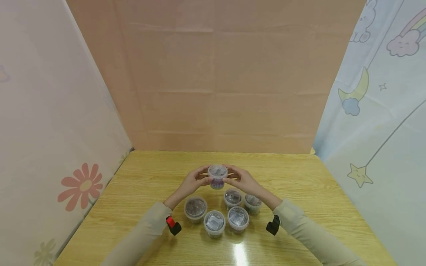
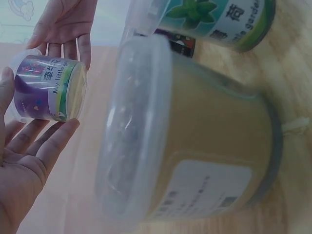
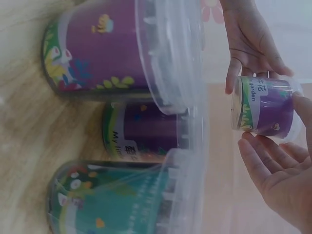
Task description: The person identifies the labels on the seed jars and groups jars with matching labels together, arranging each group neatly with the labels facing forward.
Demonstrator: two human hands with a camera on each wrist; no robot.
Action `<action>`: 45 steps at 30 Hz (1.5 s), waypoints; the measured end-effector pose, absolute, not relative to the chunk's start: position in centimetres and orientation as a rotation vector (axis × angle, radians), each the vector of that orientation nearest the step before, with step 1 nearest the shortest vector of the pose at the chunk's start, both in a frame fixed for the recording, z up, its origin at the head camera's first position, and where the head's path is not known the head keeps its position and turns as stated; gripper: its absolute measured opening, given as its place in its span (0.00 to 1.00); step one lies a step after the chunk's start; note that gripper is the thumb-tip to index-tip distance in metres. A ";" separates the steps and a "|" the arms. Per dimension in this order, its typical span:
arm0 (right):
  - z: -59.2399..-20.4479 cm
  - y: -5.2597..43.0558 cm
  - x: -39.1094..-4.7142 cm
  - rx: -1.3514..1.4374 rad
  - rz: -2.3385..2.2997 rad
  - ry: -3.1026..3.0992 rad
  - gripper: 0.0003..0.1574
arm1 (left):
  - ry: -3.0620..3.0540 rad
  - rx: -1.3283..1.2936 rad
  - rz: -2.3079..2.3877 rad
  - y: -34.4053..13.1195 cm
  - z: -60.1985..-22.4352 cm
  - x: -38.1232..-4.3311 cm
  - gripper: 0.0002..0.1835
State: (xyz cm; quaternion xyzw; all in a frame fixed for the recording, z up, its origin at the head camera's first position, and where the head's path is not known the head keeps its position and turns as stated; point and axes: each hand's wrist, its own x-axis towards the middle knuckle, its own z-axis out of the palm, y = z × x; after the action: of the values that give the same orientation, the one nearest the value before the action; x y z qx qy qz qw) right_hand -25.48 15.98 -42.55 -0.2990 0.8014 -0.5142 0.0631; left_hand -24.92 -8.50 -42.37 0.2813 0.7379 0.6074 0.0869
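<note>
My left hand (image 1: 195,179) and right hand (image 1: 241,178) hold one small clear-lidded plastic tub (image 1: 217,177) between them, raised above the table. Thumbs are on its near side, and the other fingers reach around the sides. In the left wrist view the tub (image 2: 46,87) shows a purple label with green edging and the words "My little". The right wrist view shows the same purple tub (image 3: 265,106) with fingertips of both hands against it. Below and nearer to me, several similar lidded tubs stand upright, among them a left one (image 1: 195,207) and a front one (image 1: 214,224).
More tubs stand to the right: one front right (image 1: 238,220), one behind it (image 1: 233,197) and one beside the right forearm (image 1: 253,204). Their labels include purple and teal (image 3: 112,195). The wooden table (image 1: 149,166) meets a peach backdrop (image 1: 213,92) and patterned side sheets.
</note>
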 end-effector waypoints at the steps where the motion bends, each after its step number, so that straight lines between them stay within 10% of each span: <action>1: -42.6 16.0 -25.6 -0.906 -1.551 2.426 0.36 | 2.212 0.844 1.798 -8.5 -42.2 -25.0 0.29; 45: -43.8 19.0 -28.4 -0.944 -1.441 2.554 0.37 | 2.489 1.008 1.422 -6.0 -44.6 -30.4 0.35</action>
State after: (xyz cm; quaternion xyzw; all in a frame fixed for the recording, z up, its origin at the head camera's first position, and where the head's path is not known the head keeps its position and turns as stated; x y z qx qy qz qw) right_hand -28.44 19.01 -43.83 -0.3063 0.8286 -0.4676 0.0302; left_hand -30.39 -5.96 -44.63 0.3313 0.8181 0.4673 0.0514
